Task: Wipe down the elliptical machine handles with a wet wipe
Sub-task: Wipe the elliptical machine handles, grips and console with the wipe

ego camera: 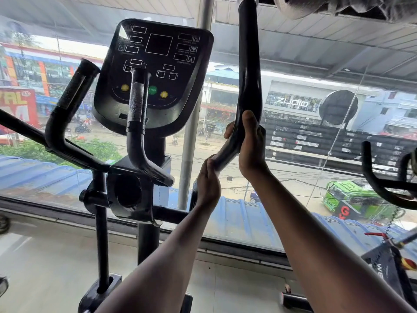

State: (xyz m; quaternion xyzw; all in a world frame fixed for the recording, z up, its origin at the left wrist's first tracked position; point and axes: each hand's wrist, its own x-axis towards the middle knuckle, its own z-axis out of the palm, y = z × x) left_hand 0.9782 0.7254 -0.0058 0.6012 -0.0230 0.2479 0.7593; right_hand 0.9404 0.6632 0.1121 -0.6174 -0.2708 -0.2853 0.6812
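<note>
The elliptical's tall black right handle (248, 64) rises past the top of the view and bends down to the left at its lower part. My right hand (251, 145) is wrapped around that bend. Just below it, my left hand (208, 184) grips the lower stretch of the same handle, with a pale strip that looks like the wet wipe (220, 160) pressed around the bar between my fingers and the bend. The left moving handle (67, 102) and a short fixed grip (135, 102) in front of the console stand untouched.
The black console (158, 53) with yellow and green buttons sits at centre left on its post. A large window (316, 154) runs right behind the machine. Another machine's black handlebar (374, 179) juts in at the right edge. Grey floor lies below.
</note>
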